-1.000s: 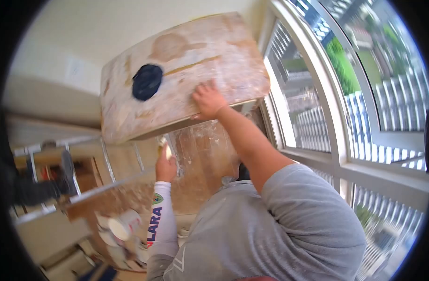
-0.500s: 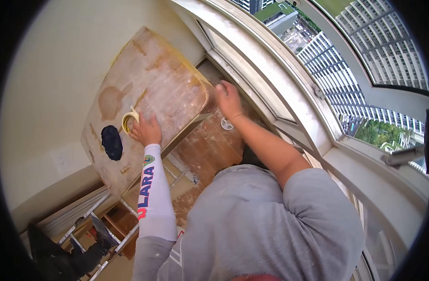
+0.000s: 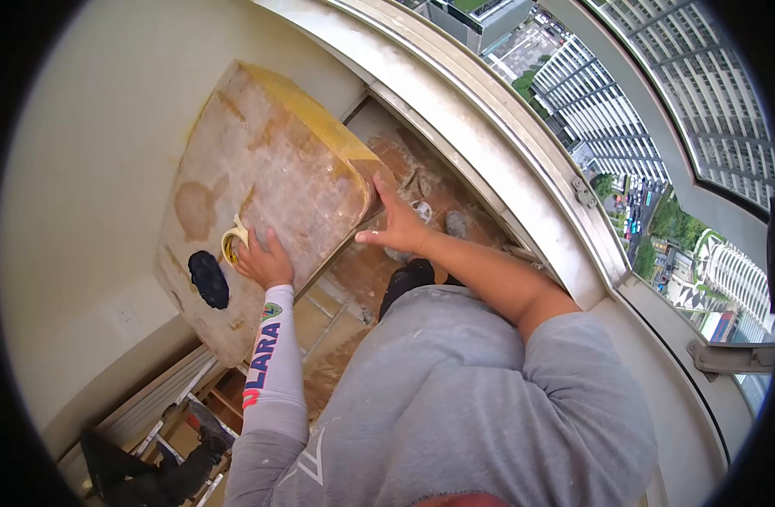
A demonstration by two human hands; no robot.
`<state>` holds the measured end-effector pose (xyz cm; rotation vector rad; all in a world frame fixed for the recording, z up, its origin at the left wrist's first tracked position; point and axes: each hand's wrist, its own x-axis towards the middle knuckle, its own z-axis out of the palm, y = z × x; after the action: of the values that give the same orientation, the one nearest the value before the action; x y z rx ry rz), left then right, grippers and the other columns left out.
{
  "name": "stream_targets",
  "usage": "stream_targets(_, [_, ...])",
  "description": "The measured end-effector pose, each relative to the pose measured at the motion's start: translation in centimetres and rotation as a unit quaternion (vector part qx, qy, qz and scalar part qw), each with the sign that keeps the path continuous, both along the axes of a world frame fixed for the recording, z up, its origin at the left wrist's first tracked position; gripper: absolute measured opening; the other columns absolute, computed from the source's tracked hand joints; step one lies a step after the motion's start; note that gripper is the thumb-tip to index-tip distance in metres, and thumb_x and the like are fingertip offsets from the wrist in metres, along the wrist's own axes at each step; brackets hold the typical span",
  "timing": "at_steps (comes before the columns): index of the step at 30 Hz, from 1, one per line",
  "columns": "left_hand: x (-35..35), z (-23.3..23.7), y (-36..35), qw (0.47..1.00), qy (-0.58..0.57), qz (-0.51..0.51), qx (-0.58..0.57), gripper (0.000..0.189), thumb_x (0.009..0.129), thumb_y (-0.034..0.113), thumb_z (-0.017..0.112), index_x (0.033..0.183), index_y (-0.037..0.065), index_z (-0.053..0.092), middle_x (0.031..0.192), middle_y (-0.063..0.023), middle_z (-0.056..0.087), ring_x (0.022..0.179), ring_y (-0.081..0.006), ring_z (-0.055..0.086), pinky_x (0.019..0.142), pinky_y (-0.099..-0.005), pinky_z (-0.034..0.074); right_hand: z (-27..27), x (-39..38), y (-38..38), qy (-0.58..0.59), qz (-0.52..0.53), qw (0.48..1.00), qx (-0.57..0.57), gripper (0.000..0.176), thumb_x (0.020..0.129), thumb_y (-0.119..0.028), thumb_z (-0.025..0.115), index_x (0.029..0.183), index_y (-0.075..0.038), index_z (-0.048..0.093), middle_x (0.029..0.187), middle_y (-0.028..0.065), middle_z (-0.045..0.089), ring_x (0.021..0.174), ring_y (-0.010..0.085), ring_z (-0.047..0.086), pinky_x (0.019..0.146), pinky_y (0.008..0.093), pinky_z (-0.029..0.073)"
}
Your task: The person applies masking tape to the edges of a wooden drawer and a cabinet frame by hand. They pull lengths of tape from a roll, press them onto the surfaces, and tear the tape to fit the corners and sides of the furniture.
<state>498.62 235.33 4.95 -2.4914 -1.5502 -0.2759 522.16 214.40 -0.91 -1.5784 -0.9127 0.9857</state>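
Board [image 3: 278, 182]: tilted, near the wall [image 3: 92, 169].
Left hand [image 3: 265, 262]: our fingers grasp a tape roll [image 3: 233, 239] against it.
Right hand [image 3: 398, 226]: fingers released, spread, bracing its corner.
Care: we judge steady bracing keeps tape flat.

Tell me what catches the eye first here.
A big stained board fills the upper left, a black patch low on it. The left hand, holding a tape roll, and the right hand press on it. City towers show through the window, right.

Cream wall [image 3: 92, 127] with a socket [image 3: 121, 318], white-framed window [image 3: 523, 144] over daylit high-rises [image 3: 611, 118], dusty brown floor [image 3: 366, 266] below.
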Motion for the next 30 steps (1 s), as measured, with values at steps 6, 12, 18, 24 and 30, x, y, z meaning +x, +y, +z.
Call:
stream_targets(6, [0.1, 0.0, 0.0, 1.0, -0.003, -0.009, 0.004, 0.06, 0.096, 0.052, 0.056, 0.139, 0.011, 0.06, 0.132, -0.022, 0.054, 0.133, -0.037, 0.042, 0.115, -0.0559, 0.019, 0.6, -2.8, -0.3, -0.059, -0.063, 0.996, 0.009, 0.131, 0.075, -0.062, 0.08, 0.157, 0.01, 0.006, 0.162, 0.0332, 0.015, 0.152, 0.0428, 0.018, 0.125, 0.0436, 0.019])
stream_targets(12, [0.0, 0.0, -0.1, 1.0, -0.006, -0.007, 0.007, 0.059, 0.096, 0.052, 0.055, 0.14, 0.012, 0.06, 0.133, -0.0227, 0.053, 0.132, -0.0381, 0.043, 0.115, -0.056, 0.019, 0.4, -3.3, 0.1, -0.054, -0.092, 0.994, -0.002, 0.114, 0.088, -0.058, 0.069, 0.156, 0.011, 0.009, 0.162, 0.0332, 0.017, 0.152, 0.0428, 0.019, 0.124, 0.0438, 0.02])
stream_targets(18, [-0.1, -0.1, 0.1, 1.0, -0.007, -0.004, 0.0, 0.058, 0.096, 0.051, 0.056, 0.138, 0.012, 0.061, 0.133, -0.0229, 0.054, 0.132, -0.0391, 0.043, 0.115, -0.0565, 0.019, 0.7, -3.8, 0.8, -0.007, -0.115, 0.993, -0.013, 0.104, 0.095, -0.058, 0.058, 0.156, 0.01, 0.009, 0.163, 0.0327, 0.014, 0.153, 0.0426, 0.015, 0.125, 0.0441, 0.018])
stream_targets(24, [0.0, 0.1, 0.0, 1.0, -0.013, -0.004, -0.004, 0.057, 0.095, 0.05, 0.056, 0.138, 0.011, 0.061, 0.132, -0.0234, 0.055, 0.133, -0.0393, 0.043, 0.115, -0.0569, 0.02, 0.3, -4.3, 1.0, -0.024, -0.134, 0.991, 0.001, 0.099, 0.096, -0.051, 0.061, 0.155, 0.012, 0.012, 0.162, 0.0334, 0.018, 0.152, 0.0431, 0.018, 0.124, 0.0436, 0.017])
stream_targets(30, [-0.3, -0.3, 0.1, 0.999, -0.012, -0.02, 0.022, 0.057, 0.095, 0.05, 0.057, 0.136, 0.011, 0.063, 0.13, -0.024, 0.056, 0.13, -0.0401, 0.045, 0.114, -0.0571, 0.021, 0.6, -4.1, 1.0, -0.016, -0.126, 0.992, -0.004, 0.102, 0.096, -0.057, 0.058, 0.155, 0.011, 0.011, 0.162, 0.0333, 0.015, 0.152, 0.0438, 0.017, 0.125, 0.045, 0.018])
